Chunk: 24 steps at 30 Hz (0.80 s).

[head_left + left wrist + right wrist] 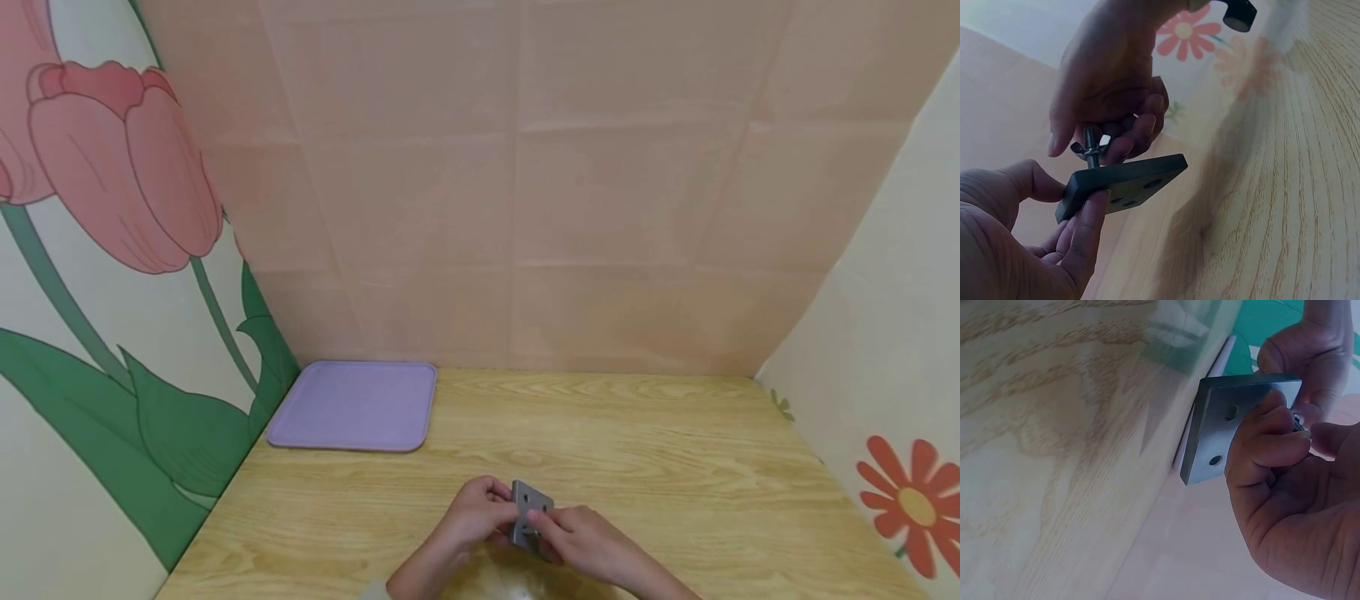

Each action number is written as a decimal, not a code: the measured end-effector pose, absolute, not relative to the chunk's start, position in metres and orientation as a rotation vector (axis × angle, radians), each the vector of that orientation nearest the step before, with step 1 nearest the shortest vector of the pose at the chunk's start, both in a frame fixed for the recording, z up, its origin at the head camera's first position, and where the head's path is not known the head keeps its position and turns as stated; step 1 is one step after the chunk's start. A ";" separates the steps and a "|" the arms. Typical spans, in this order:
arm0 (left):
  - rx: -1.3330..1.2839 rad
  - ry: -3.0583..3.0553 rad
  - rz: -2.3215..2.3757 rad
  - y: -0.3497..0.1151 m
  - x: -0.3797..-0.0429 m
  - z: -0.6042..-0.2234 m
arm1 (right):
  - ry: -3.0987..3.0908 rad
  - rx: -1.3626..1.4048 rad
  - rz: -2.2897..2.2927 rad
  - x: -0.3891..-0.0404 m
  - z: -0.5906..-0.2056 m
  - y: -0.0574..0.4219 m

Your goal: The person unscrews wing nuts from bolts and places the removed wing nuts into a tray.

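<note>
A grey metal plate [528, 515] with several holes is held up above the table. My left hand [480, 510] grips it, thumb on one face and fingers on the other in the left wrist view. A threaded bolt [1092, 160] stands out from the plate, carrying a wing nut [1091, 147]. Around that nut, my right hand [588, 537] has its thumb and curled fingers. The right wrist view shows the plate [1210, 434] tilted, with the right thumb and index fingertip close at the bolt end; the fingers hide most of the nut there.
A purple tray [352, 407] lies at the back left of the wood-grain table [637, 450]. A pinkish sheet [510, 183] hangs behind the table, with flower-printed walls on both sides.
</note>
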<state>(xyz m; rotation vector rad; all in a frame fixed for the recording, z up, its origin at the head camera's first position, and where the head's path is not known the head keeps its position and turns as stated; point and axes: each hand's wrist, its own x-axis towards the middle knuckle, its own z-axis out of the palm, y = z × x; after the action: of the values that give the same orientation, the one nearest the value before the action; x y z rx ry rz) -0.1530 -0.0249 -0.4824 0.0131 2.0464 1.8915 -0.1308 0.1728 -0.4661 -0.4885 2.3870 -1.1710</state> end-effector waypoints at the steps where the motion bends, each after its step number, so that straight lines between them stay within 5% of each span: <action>1: 0.012 2.046 1.892 -0.025 -0.153 -0.483 | 2.393 -0.498 -1.168 -0.131 -0.466 0.173; 15: 0.007 2.035 1.899 -0.026 -0.153 -0.482 | 2.471 -0.503 -1.132 -0.130 -0.468 0.171; 24: 0.019 2.042 1.912 -0.027 -0.154 -0.484 | 2.744 -0.765 -0.899 -0.127 -0.465 0.170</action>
<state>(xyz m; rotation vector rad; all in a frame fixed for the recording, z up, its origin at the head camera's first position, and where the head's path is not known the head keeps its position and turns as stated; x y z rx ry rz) -0.1538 -0.0271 -0.4840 0.0191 2.0423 1.9118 -0.1272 0.1696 -0.4646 -0.7647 2.7437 -0.8990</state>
